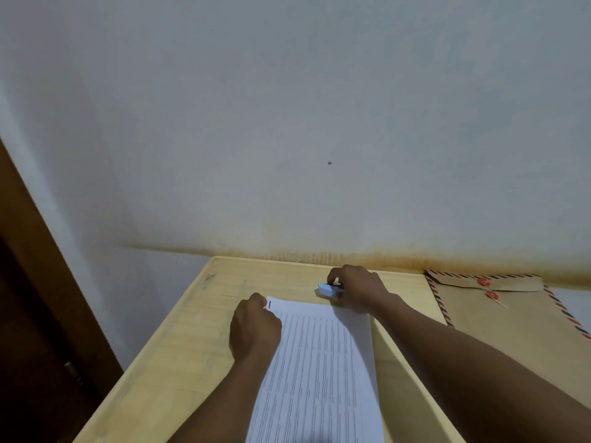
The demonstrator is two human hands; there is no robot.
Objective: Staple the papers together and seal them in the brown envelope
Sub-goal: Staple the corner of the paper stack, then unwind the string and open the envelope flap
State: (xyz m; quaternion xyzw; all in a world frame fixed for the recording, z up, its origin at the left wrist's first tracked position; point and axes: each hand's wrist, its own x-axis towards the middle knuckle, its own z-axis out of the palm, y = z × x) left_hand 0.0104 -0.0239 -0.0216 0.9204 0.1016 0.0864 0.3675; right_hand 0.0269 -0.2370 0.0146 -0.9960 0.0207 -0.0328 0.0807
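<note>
The papers point(319, 362) lie on the desk point(192, 362), with the left hand point(254, 327) curling its fingers on their far left corner. The right hand point(358, 287) grips a pale blue stapler point(327, 289) at the far right corner. The brown envelope point(505, 321) lies well apart. If the sheets fan, the staple may miss some.

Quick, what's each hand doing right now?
Left hand: closed, holding the papers by a corner.
Right hand: closed on the stapler.

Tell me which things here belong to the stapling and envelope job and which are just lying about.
For the job: papers, held by the left hand; stapler, gripped by the right hand; brown envelope.
Just there: wooden table, wall, dark door.
</note>
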